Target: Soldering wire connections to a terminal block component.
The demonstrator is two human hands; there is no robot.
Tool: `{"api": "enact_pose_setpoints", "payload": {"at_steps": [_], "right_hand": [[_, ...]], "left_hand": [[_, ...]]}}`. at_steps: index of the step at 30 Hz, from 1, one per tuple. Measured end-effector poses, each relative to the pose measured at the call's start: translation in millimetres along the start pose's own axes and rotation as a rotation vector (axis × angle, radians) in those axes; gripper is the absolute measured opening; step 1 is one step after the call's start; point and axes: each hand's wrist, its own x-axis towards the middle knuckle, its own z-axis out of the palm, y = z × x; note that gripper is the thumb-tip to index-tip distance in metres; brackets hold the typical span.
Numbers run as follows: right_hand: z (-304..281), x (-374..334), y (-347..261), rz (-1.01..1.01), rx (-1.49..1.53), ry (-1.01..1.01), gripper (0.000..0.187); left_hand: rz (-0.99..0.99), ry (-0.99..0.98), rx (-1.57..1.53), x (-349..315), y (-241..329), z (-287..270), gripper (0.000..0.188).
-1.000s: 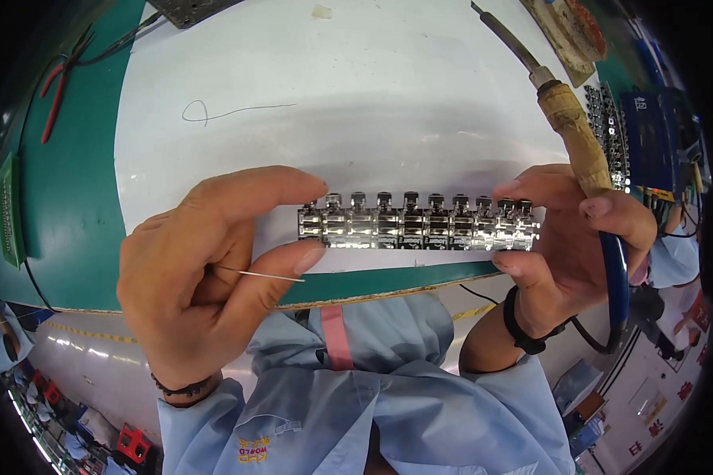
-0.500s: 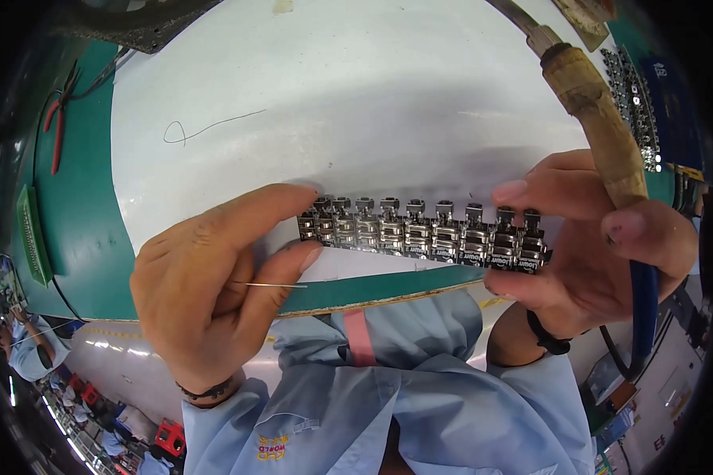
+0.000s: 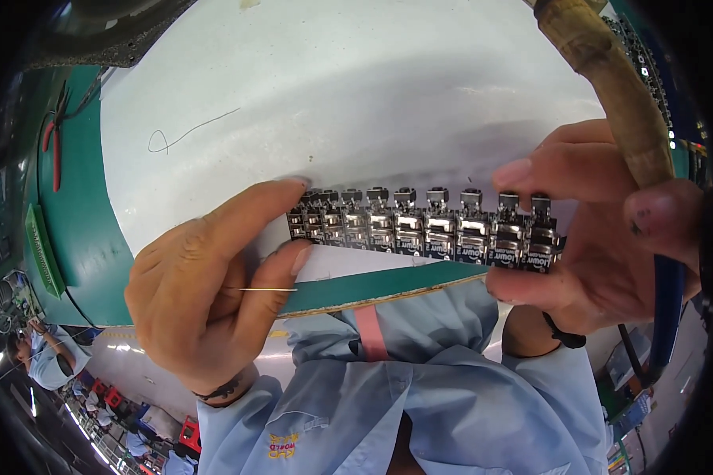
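Both ends of the component strip (image 3: 424, 226), centre frame, are finger-and-thumb pinched; left hand (image 3: 194, 289) also grips thin wire (image 3: 273, 290), right hand (image 3: 598, 249) a wooden-handled tool (image 3: 629, 95), upper right.

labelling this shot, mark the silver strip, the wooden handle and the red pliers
Silver strip (image 3: 439, 226), head view, middle of its row
Wooden handle (image 3: 627, 95), head view, middle of its shaft
Red pliers (image 3: 56, 148), head view, red grip
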Motion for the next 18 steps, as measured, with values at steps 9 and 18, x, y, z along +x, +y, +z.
{"api": "enact_pose_setpoints", "payload": {"at_steps": [9,18], "right_hand": [[-19.3,-25.9,-1.8,0.014,0.001,0.004,0.081],[-25.7,-38.7,3.7,0.014,-0.004,-0.009,0.080]], "left_hand": [[-0.082,-0.016,0.074,0.8,11.3,-3.4,0.042],[-0.077,-0.042,0.086,5.3,11.2,-1.4,0.042]]}}
